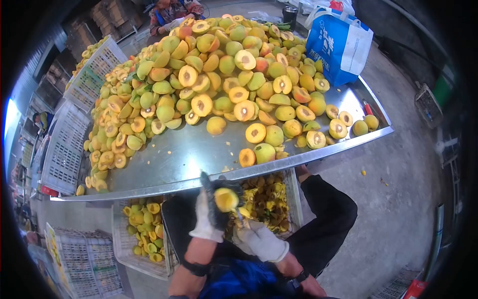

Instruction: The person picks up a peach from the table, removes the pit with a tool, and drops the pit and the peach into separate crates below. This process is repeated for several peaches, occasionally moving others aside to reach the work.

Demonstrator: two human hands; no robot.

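Note:
My left hand (210, 212), in a white glove with dark fingers, is closed around a halved yellow peach (226, 199). The cut face of this half is turned up and shows a hollow in the middle. Just to the right and below, my right hand (261, 241) in a white glove is closed on a small thin tool (240, 216), blurred and mostly hidden by the fingers. Both hands are above my lap, in front of the metal table (191, 162). Beneath them, a crate (295, 199) contains brownish-yellow scraps.
Halved peaches (199, 79), many with pits, are heaped on the table. A blue bag (338, 47) and a red-handled tool (367, 108) lie at its right side. Another crate (122, 239) of peach halves stands lower left. White crates (64, 149) line the left, and a person (172, 12) sits across.

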